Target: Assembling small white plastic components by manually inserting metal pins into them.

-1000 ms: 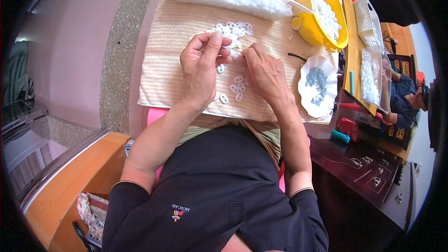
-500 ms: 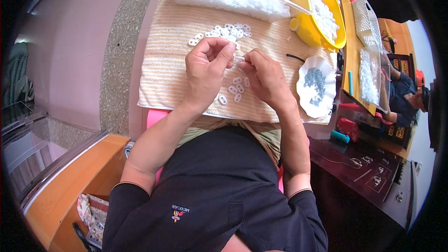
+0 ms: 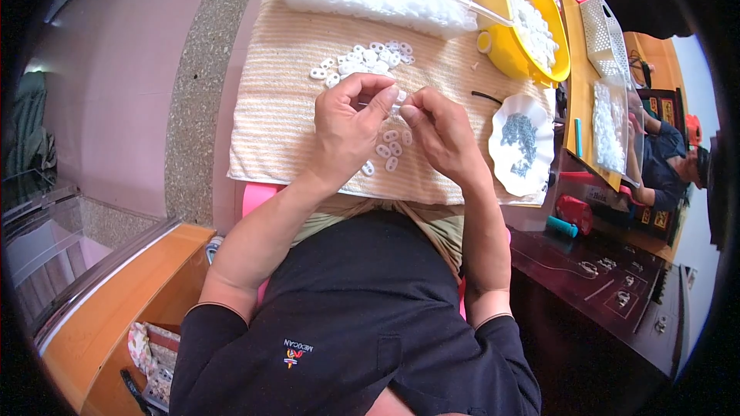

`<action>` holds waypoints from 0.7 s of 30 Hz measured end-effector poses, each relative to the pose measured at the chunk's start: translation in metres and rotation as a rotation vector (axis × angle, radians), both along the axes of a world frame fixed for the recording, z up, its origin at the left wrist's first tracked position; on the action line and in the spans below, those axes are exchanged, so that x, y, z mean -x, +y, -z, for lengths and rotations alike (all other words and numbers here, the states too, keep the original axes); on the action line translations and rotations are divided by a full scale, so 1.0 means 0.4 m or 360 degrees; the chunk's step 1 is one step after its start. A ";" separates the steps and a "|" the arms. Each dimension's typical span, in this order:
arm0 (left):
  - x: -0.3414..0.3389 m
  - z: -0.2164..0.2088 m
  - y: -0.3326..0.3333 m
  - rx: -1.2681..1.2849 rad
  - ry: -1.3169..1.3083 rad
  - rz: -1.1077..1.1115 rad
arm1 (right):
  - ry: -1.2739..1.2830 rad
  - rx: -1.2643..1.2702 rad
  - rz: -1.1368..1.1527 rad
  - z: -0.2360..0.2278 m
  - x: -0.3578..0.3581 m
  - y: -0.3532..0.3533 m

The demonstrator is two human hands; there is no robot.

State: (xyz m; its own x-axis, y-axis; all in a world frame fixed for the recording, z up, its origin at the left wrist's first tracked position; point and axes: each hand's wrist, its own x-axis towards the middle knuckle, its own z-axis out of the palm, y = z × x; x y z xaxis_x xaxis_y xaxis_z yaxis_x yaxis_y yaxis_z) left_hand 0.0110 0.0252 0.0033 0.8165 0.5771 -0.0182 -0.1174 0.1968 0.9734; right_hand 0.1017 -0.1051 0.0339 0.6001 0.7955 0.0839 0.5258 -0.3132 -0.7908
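Note:
My left hand pinches a small white plastic piece between thumb and fingers, above a striped towel. My right hand meets it from the right, its thumb and fingertips closed close against the piece. What the right fingertips hold, if anything, is too small to make out. Beyond my hands lies a pile of white oval plastic pieces with two holes. Several more such ovals lie between my wrists, partly covered by the left hand.
A clear bin of white pieces stands at the back, a yellow basin beside it. At right a white scalloped dish holds small dark metallic bits; a black stick lies nearby. A co-worker sits at the far right.
Both hands have come closer together, the left shifting slightly right and toward me. The white piece now shows between the fingertips.

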 end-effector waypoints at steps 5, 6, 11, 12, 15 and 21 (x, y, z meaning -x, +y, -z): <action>-0.004 -0.008 -0.009 -0.0164 0.0016 -0.0131 | 0.0326 -0.0074 0.0175 0.018 -0.002 -0.026; -0.005 -0.004 -0.010 -0.0164 0.0014 -0.0129 | 0.0325 -0.0075 0.0177 0.018 -0.001 -0.028; 0.002 0.004 -0.013 0.0073 -0.0068 0.0143 | 0.0482 -0.0165 0.0257 0.014 0.009 -0.035; 0.003 -0.001 -0.013 0.0075 -0.0069 0.0149 | 0.0480 -0.0164 0.0262 0.014 0.012 -0.036; 0.005 -0.013 -0.010 0.0367 -0.0043 0.0374 | 0.0692 -0.0244 0.0300 0.013 0.019 -0.043; 0.007 -0.019 -0.011 0.0425 -0.0037 0.0400 | 0.0591 -0.0401 0.0374 0.004 0.001 -0.080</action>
